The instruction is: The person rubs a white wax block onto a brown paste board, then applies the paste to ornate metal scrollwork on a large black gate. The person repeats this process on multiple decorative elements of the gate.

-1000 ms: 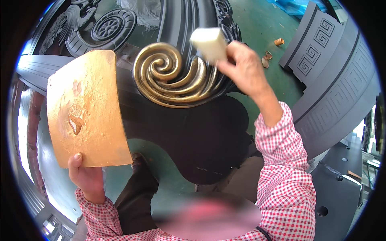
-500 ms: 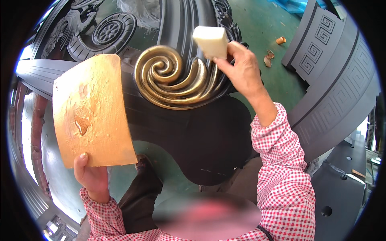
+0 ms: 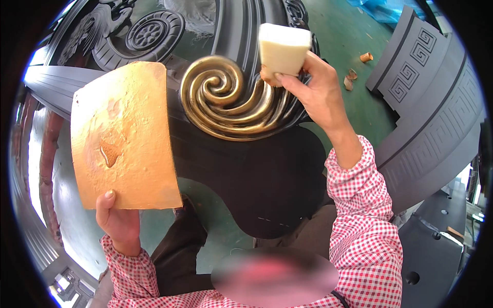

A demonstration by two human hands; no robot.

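My left hand [image 3: 118,226] grips the lower edge of a gold-coated board [image 3: 126,146], thumb on its face and the other fingers behind it. A dab of thick gold paint [image 3: 109,154] sits on the board's surface. In my right hand [image 3: 321,92] is a cream sponge block [image 3: 282,49], pinched between thumb and fingers, with its lower corner stained gold-brown. That corner is at the right-hand leaves of a carved scroll [image 3: 213,100], coloured gold over black; whether they touch I cannot tell. The scroll ends a dark, moulded furniture piece [image 3: 246,179].
At the upper left lies a dark carved rosette scroll [image 3: 149,36]. Grey curved panels with key patterns [image 3: 405,90] stand at the right. Small scraps [image 3: 350,79] and blue plastic sheeting [image 3: 382,10] lie on the green floor. A drilled dark panel [image 3: 431,246] is at the lower right.
My right hand and the sponge have shifted slightly right in the picture, and the sponge is turned more face-on. The whole view has drifted a little; the left hand still holds the board.
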